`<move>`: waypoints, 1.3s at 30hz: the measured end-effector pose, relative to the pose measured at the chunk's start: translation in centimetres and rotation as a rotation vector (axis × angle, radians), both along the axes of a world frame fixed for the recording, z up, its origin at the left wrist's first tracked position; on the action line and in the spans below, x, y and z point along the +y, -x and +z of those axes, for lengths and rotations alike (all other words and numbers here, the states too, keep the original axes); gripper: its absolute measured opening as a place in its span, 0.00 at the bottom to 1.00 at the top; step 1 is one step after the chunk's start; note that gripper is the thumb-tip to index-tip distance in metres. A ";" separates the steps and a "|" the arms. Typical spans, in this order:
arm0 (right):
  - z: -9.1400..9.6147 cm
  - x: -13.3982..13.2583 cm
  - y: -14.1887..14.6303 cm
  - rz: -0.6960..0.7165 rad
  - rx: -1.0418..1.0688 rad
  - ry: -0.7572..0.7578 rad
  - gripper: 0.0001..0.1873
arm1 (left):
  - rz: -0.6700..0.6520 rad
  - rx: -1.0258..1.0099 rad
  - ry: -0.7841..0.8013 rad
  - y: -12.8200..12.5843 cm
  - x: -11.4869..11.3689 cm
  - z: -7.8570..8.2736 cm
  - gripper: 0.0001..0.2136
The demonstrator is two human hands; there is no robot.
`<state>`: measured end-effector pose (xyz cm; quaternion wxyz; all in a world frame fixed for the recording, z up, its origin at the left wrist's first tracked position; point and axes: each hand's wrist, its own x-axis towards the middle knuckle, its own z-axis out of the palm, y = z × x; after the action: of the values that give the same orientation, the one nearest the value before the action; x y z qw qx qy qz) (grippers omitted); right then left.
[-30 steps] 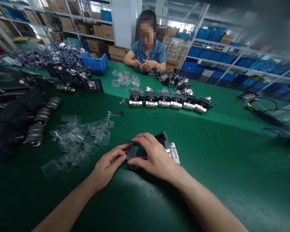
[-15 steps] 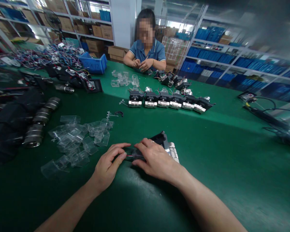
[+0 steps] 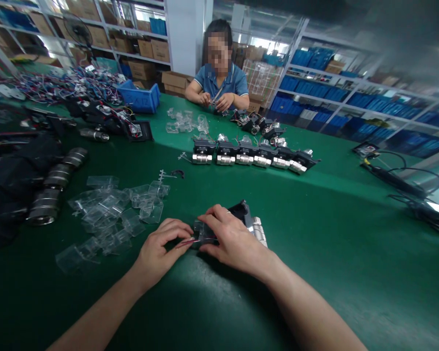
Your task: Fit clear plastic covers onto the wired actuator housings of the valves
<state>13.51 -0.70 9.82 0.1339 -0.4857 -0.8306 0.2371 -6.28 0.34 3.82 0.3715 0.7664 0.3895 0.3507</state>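
The valve (image 3: 247,223) is best kept flat on the desk (image 3: 336,253) while the wires (image 3: 186,241) are tucked in, so that none is pinched. The right hand (image 3: 234,241) is pressed over the black housing, gripping it; the left hand (image 3: 161,251) pinches the wires at its near end. The valve lies between and under both hands.

A single head-worn camera looks forward and down, close over a green counter (image 3: 351,253), facing a seated person (image 3: 219,83) and shelves (image 3: 351,92) beyond
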 end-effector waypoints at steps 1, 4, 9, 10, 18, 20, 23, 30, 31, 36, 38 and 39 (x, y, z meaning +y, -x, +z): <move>-0.1 0.0 0.0 -0.001 0.004 -0.011 0.25 | -0.013 0.026 0.025 0.0 -0.1 0.1 0.05; -0.3 0.0 0.2 0.002 -0.004 -0.030 0.24 | -0.037 0.080 0.111 -0.4 -0.3 0.5 0.06; -0.3 -0.1 0.4 0.013 0.003 -0.057 0.25 | -0.028 0.055 0.173 -1.1 -0.5 0.7 0.15; -0.2 -0.1 0.3 0.011 -0.009 -0.071 0.25 | -0.028 0.047 0.172 -1.1 -0.5 0.7 0.14; 2.2 0.4 -1.8 0.005 0.041 0.141 0.29 | -0.137 -0.021 -0.070 -1.1 -1.1 0.5 0.10; 2.5 0.5 -2.1 -0.030 0.033 0.170 0.26 | -0.135 -0.011 -0.154 -1.2 -1.3 0.5 0.09; 2.6 0.6 -2.2 -0.022 0.013 0.189 0.25 | -0.118 -0.007 -0.230 -1.1 -1.4 0.4 0.08; 1.9 1.3 -2.7 0.029 -0.003 0.017 0.23 | -0.055 0.017 -0.090 -0.7 -1.0 -0.2 0.09; 1.8 1.4 -2.8 0.032 -0.041 -0.010 0.22 | -0.032 0.039 -0.047 -0.6 -0.9 -0.3 0.11; 1.4 1.8 -3.6 -0.027 -0.191 -0.054 0.20 | 0.100 0.147 0.107 0.1 -0.7 -0.5 0.15; 1.4 1.9 -3.9 -0.023 -0.203 -0.034 0.20 | 0.116 0.160 0.133 0.2 -0.6 -0.5 0.17; 1.4 1.9 -4.0 -0.021 -0.206 -0.025 0.20 | 0.119 0.169 0.142 0.1 -0.5 -0.6 0.17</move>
<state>17.47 1.21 11.26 0.0563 -0.5144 -0.8379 0.1738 -6.43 -0.19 3.26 0.3693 0.7403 0.4881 0.2780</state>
